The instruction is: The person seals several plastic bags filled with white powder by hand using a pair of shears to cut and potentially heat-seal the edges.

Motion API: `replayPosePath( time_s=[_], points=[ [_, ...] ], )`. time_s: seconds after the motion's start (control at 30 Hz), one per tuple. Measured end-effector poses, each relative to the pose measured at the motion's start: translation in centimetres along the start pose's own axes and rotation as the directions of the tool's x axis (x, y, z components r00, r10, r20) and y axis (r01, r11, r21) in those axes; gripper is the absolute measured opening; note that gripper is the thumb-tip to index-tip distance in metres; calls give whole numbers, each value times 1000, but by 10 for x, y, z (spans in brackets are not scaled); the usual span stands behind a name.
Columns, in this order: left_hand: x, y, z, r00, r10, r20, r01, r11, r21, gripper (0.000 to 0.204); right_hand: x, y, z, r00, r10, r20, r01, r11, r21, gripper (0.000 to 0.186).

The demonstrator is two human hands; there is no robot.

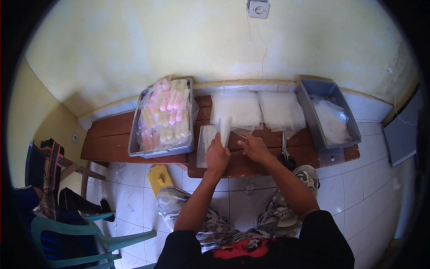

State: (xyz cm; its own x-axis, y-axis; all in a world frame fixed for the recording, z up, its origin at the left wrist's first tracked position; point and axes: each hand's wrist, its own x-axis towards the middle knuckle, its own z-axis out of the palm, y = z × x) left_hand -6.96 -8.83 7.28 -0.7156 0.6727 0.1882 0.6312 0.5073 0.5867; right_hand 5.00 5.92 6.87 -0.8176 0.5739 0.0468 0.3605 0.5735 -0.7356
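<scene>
Rising from the left hand (pixel 217 154): one whitish roll of thin sheet (pixel 224 127), pale and narrow, located above the front half of the bench (pixel 109 134), its long axis pointing away from the wearer and leaning slightly right at the far end. Left hand: closed around the near end of the roll, thumb and fingers gripping. Right hand (pixel 254 148): palm down, fingers bent and aimed leftward at the roll's side, just beside it; whether the fingertips pinch anything cannot be told. Of the two hands, the left is nearer, being in contact; the roll lies to the right hand's left and slightly beyond. Beneath and left of the left hand: one shallow tray (pixel 200 154), partly covered by it. Beyond the hands: two stacks of clear plastic sheets, left stack (pixel 236 107) and right stack (pixel 280 110), side by side. Right of the right hand: one pair of scissors (pixel 284 148), dark handles toward the wearer. Bench right end: one grey bin (pixel 319 91) holding loose clear plastic (pixel 330 121). Left: one grey tub (pixel 161 153) heaped with pink and pale-yellow filled tubes (pixel 168 105). Floor: one yellow stool (pixel 160 179); one green chair (pixel 76 228).
</scene>
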Motion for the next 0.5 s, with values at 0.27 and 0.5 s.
replayPosePath(
  time_s=[0.27,0.5],
  points=[
    [-5,21,34,985,95,145,-60,972,-228,55,6,28,0,952,300,56,-297,865,405,64],
    [-1,16,33,956,142,258,-34,924,-380,45,4,7,-11,905,415,95,-425,864,272,74]
  ],
)
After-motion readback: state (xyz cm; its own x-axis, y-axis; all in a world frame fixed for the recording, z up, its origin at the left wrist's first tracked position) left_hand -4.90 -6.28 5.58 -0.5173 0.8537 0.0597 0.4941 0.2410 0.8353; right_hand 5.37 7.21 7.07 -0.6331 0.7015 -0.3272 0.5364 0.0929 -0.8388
